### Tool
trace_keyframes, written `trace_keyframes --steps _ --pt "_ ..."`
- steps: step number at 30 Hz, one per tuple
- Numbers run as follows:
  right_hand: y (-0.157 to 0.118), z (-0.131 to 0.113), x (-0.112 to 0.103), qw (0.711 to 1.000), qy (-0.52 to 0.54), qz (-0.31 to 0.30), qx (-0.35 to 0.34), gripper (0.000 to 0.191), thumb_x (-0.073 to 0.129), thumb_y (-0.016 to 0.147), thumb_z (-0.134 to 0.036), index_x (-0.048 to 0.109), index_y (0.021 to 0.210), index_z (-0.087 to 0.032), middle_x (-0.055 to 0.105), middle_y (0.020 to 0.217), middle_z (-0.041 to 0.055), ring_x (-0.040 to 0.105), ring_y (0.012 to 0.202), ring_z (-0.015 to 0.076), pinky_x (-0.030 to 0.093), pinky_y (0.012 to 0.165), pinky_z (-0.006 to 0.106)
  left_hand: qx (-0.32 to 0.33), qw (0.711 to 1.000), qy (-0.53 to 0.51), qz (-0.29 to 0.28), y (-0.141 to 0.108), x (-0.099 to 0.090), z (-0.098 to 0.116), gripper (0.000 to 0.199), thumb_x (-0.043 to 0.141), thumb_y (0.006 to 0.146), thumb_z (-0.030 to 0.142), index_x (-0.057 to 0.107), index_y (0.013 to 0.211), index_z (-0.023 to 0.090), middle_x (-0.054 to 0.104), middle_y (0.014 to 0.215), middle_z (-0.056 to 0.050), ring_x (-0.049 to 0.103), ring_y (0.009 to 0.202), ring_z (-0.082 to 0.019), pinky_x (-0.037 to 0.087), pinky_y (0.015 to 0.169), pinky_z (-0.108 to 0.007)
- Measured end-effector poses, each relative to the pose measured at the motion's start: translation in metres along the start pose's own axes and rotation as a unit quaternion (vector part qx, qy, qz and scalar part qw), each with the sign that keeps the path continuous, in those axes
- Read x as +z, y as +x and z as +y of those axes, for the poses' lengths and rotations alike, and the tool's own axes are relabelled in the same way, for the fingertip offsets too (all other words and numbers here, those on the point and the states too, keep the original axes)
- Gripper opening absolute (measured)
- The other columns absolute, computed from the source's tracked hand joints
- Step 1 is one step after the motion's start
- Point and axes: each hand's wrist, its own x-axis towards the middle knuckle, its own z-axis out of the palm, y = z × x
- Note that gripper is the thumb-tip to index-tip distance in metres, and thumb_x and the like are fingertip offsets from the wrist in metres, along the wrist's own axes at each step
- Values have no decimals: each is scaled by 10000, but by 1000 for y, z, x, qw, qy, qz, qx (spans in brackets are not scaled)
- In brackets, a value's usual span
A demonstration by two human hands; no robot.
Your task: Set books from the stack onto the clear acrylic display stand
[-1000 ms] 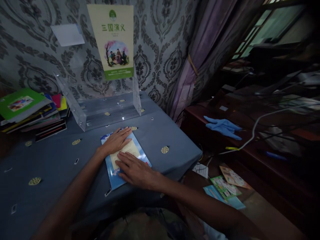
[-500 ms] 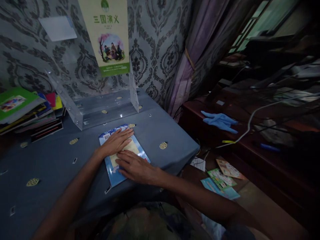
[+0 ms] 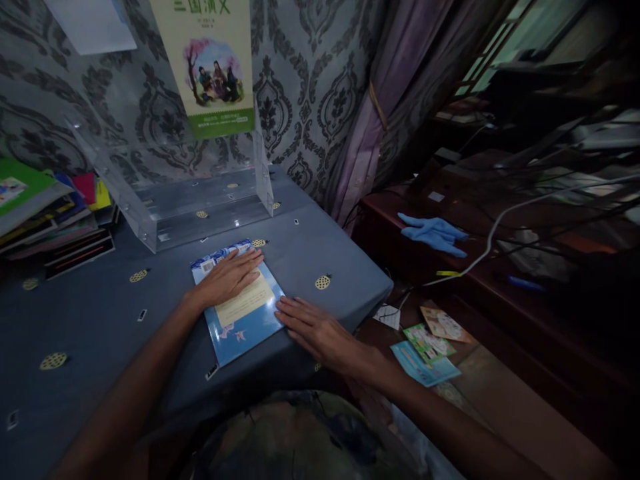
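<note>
A blue book (image 3: 250,327) with a cream text panel lies flat near the front edge of the table, its barcode at the far left corner. My left hand (image 3: 227,277) rests palm down across the book's upper part, fingers stretched out. At the book's right edge, my right hand (image 3: 317,330) is open, its fingertips touching the cover's side. Behind the book stands a clear acrylic rack (image 3: 210,217) with nothing in its tray.
A stack of books (image 3: 55,220) sits at the table's left. A cream and green sheet (image 3: 215,80) hangs on the patterned wall. To the right, a dark red cabinet (image 3: 380,213) carries a blue glove (image 3: 433,235) and cables. Booklets (image 3: 425,360) lie below it.
My right hand has slid right, off the middle of the book to its right edge, uncovering more of the text panel. My left hand stays on the book. The view has tilted slightly down.
</note>
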Motion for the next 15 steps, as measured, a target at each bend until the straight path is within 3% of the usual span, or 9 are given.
trace_keyframes --steps 7,15 --pt "-23 -7 8 998 -7 41 51 558 387 1045 -171 272 1585 -244 528 1506 104 470 1415 196 411 1193 459 16 1000 2 -13 -1 -1 9 606 158 1072 519 337 1562 212 331 1628 -49 230 1534 -174 148 1258 -449" --pt "-34 -5 28 991 -33 117 60 595 444 1009 -130 295 1574 -243 488 1520 160 465 1415 259 451 1137 531 57 998 3 -31 -9 7 40 627 150 1067 551 342 1557 210 345 1624 -47 240 1531 -175 128 1261 -430"
